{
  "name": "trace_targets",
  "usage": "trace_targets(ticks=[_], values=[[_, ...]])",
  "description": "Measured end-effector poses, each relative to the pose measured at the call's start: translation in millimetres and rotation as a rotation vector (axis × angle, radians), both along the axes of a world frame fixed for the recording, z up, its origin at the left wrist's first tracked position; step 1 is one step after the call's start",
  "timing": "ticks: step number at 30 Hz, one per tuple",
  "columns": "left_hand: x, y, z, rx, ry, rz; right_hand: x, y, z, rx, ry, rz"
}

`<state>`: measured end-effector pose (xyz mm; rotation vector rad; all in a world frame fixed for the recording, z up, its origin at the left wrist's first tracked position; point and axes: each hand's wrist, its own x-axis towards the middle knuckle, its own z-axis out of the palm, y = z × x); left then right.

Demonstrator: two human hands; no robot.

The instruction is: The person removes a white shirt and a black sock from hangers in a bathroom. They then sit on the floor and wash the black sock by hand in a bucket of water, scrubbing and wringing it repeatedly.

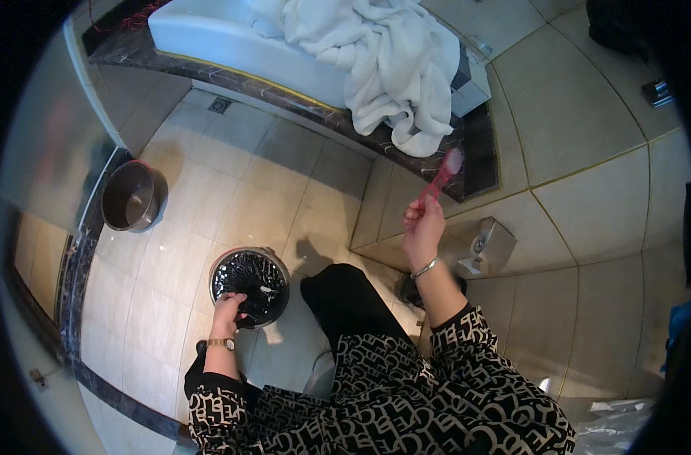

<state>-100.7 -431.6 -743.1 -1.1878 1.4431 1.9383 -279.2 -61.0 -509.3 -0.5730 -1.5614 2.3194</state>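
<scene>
A pink-handled brush with a pale head is in my right hand, its head raised near the corner of the dark stone counter. The brush head is slightly blurred. My left hand grips the near-left edge of a round trash bin, thumb over the rim. A shiny black plastic liner fills the bin, and a small white scrap lies on it. Some of the left fingers are hidden by the hand itself.
White towels spill over a white basin on a dark marble counter. A metal pot stands on the tiled floor by the glass partition. A metal toilet-paper holder juts from the wall beside my right forearm.
</scene>
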Motion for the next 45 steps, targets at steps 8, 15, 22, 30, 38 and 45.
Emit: trace_targets(ticks=[8,15,22,30,38,45], values=[[0.6,-1.1,2.5,0.14,0.089,0.047,-31.5,18.4,18.0,-0.201,-0.101,0.006],[-4.6,15.8,27.9,-0.053,0.053,0.102,81.0,-110.1,-87.9,0.007,-0.593,0.666],[6.6,-10.0,29.2,0.095,0.236,0.063,168.5,-237.5,-266.1,0.806,-0.226,1.002],[13.3,-50.1,68.6,0.02,0.223,0.548,135.3,-227.4,-298.7,1.13,-0.367,0.991],[38.9,-78.2,77.9,0.079,0.266,0.703,145.3,-299.8,-329.0,1.508,-0.686,1.48],[54.5,-86.1,77.6,0.097,0.164,0.732,143.3,-297.2,-447.3,1.565,-0.743,1.65]])
